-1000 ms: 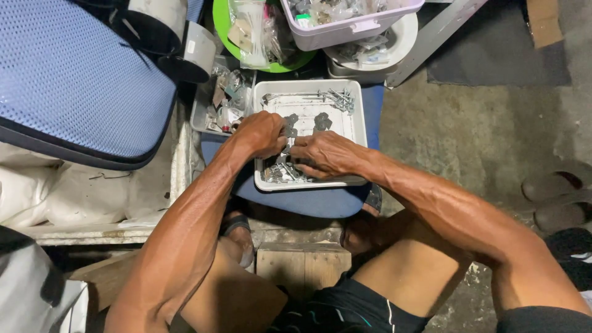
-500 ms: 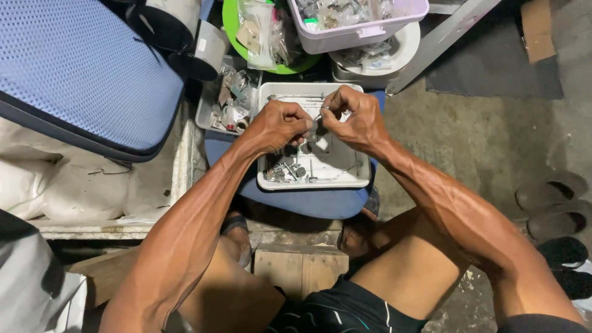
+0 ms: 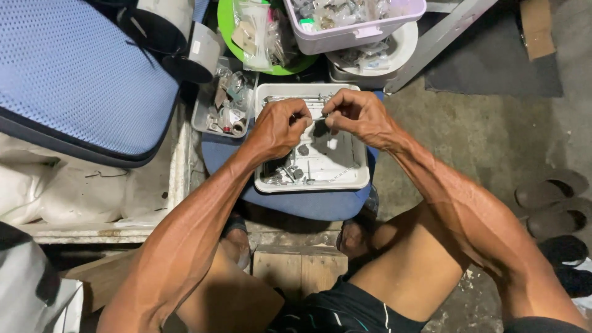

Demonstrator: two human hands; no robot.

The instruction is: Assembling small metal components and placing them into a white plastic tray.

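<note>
A white rectangular tray [image 3: 357, 179] rests on a blue stool seat [image 3: 308, 203] in front of me. It holds several small metal screws and parts [image 3: 290, 172]. My left hand [image 3: 279, 126] and my right hand [image 3: 354, 114] are raised together above the tray's far half. Their fingertips meet and pinch a small dark metal part [image 3: 317, 118] between them. The part is mostly hidden by my fingers.
A grey bin of small parts [image 3: 222, 108] sits left of the tray. Behind stand a green bowl [image 3: 225, 18] with plastic bags, a lilac container [image 3: 351, 28] and a white dish [image 3: 401, 46]. A blue chair cushion [image 3: 68, 74] lies at left; sandals [image 3: 555, 203] at right.
Both hands have lifted from the tray's near half, where they were picking among the parts, and now meet above its far half, pinching a small piece.
</note>
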